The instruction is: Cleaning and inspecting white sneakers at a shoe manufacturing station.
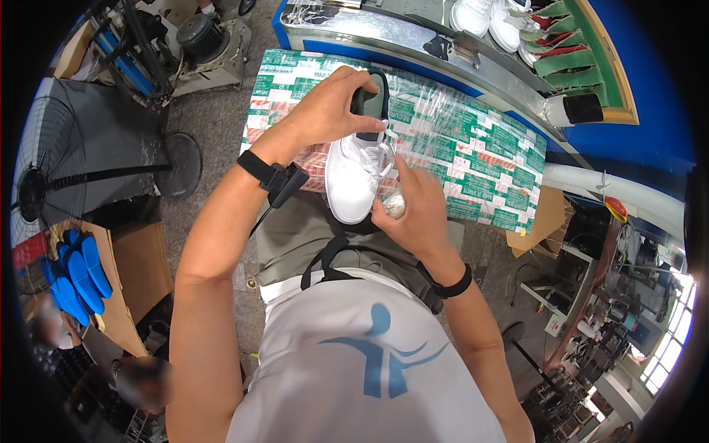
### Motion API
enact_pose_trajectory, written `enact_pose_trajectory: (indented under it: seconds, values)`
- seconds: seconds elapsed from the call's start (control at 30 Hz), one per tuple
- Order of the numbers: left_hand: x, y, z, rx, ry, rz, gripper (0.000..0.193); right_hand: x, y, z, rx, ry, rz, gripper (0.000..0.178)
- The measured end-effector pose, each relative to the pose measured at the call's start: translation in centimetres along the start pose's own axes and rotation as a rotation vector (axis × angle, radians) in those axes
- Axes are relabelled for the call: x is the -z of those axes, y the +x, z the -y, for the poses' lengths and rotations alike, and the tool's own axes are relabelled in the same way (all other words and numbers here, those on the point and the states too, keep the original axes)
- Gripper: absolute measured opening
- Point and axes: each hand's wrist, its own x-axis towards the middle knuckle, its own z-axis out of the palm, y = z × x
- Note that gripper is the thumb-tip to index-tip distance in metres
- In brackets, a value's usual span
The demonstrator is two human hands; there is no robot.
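Note:
A white lace-up sneaker [350, 190] with a dark lining lies over the near edge of the taped work surface, its toe toward me. My left hand [336, 107] grips its heel end, the fingers round the collar and the thumb by the tongue. White laces [375, 156] hang loosely looped at the shoe's right side. Against that side, my right hand [417, 210] is curled, its index finger by the laces and its thumb near the toe. A whitish wad [394, 205], perhaps cloth, sits within the right hand; its kind is unclear.
The work surface [473, 159] is covered in green and white printed tape. Beyond it runs a metal-edged conveyor [384, 33] carrying white sneakers [484, 21] and a green-slatted rack [572, 66]. A pedestal fan [33, 193] and blue insoles [80, 269] by a carton are at left.

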Motion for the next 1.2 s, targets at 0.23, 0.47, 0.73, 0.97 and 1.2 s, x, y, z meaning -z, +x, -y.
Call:
enact_pose_trajectory:
  seconds: [0.23, 0.47, 0.73, 0.97, 1.2]
  values:
    - [-0.6, -0.4, 0.6, 0.001, -0.037, -0.065, 0.067, 0.5, -0.9, 0.5, -0.029, 0.047, 0.081, 0.093]
    - [-0.3, -0.2, 0.4, -0.035, -0.002, -0.061, 0.065, 2.1, -2.8, 3.2, 0.002, 0.029, 0.126, 0.094]
    - [-1.1, -1.0, 0.2, 0.033, -0.071, -0.037, 0.063, -2.4, 1.5, 2.4, 0.16, -0.041, -0.004, 0.091]
    - [0.0, 0.3, -1.5, 0.116, -0.067, -0.003, 0.065, -3.5, 2.9, 3.5, 0.078, 0.005, -0.021, 0.085]
    - [0.0, -0.7, 0.5, 0.024, -0.033, -0.037, 0.061, -0.1, -3.1, 2.2, 0.004, 0.215, 0.125, 0.088]
